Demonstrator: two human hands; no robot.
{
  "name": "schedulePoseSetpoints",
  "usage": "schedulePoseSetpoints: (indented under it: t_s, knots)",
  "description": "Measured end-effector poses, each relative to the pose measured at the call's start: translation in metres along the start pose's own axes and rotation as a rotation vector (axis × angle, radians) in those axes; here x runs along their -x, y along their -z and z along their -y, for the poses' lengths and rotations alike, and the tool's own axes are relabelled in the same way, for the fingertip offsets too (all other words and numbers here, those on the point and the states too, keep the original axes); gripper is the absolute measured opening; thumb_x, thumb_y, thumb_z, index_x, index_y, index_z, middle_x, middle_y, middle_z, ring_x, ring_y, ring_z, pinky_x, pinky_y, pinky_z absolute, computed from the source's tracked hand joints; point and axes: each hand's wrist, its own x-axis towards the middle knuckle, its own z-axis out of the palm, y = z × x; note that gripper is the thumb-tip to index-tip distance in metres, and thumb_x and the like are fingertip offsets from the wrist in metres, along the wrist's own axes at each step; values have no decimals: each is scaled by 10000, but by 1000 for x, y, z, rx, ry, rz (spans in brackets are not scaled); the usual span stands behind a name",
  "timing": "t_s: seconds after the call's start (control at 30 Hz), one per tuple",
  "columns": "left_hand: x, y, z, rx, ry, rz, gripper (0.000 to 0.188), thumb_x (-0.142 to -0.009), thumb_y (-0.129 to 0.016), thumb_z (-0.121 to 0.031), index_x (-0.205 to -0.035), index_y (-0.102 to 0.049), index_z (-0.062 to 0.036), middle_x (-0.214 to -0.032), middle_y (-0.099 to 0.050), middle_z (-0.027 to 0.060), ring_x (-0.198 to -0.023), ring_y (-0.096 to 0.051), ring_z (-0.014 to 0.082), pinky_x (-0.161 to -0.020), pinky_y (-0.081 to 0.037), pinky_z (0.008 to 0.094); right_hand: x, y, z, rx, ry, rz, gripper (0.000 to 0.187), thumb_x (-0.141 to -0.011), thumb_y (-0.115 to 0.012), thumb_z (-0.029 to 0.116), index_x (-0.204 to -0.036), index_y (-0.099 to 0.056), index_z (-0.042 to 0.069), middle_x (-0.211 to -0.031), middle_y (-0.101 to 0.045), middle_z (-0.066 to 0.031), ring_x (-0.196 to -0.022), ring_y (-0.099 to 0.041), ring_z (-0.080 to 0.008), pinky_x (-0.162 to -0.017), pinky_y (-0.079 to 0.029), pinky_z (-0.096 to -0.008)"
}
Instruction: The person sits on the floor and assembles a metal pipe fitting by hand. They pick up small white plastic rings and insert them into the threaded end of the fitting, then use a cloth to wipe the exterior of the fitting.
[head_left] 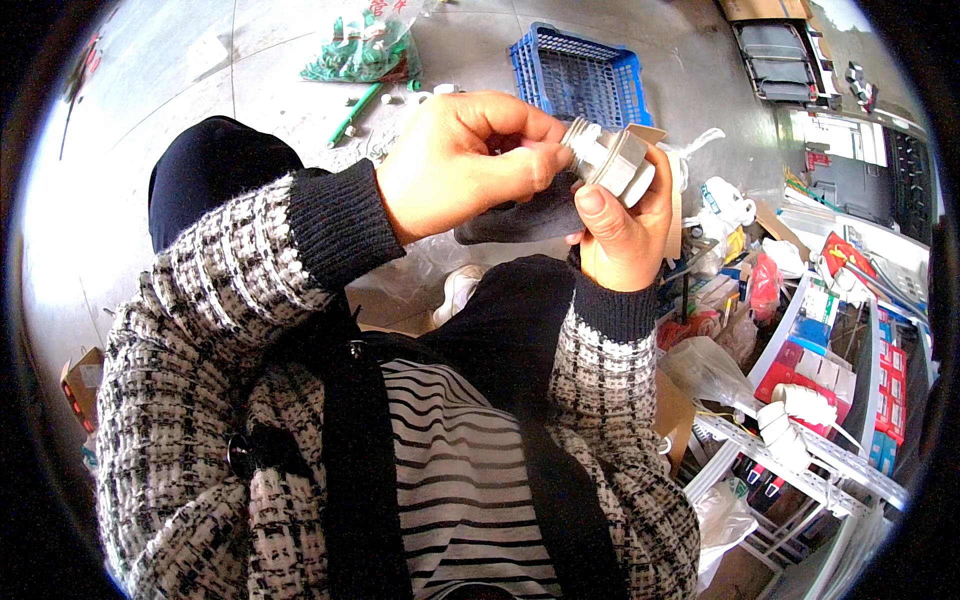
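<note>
A white threaded fitting (612,160) with a hexagonal collar, perhaps a cable gland, is held up in front of me, tilted, its threaded end toward the left. My right hand (625,230) wraps round the hexagonal part, thumb on the near side. At the threaded end, my left hand (465,165) pinches with thumb and forefinger; whether a small piece sits between those fingertips is hidden. Under the hands lies a dark grey cloth-like thing (520,220) across my lap. Behind the right fingers shows a piece of brown cardboard (647,132).
On the floor ahead stands a blue plastic crate (628,62). A clear bag of green pieces (360,55), a green stick (355,115) and small white bits lie left of it. At right, a metal shelf (850,480) holds boxes and a white roll (785,435), with plastic bags beside it.
</note>
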Motion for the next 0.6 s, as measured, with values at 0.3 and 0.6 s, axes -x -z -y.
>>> schedulePoseSetpoints:
  t_s: [0.3,0.6]
  knots:
    - [-2,1,0,-25,38,13,142,-825,-603,-110,-914,-621,-1,-752,-602,10,-629,-544,61,-573,-452,206,2,-2,-1,44,-8,-17,611,-595,-827,141,-1051,-441,15,-894,-577,-73,-670,-541,-101,-506,-455,-200]
    - [-4,1,6,-317,-280,-97,122,-823,-585,-78,-914,-611,-1,-782,-577,20,-636,-539,63,-563,-448,208,2,-4,-1,14,50,-70,706,-562,-850,177,-1087,-399,33,-916,-563,-63,-726,-549,-120,-564,-472,-221]
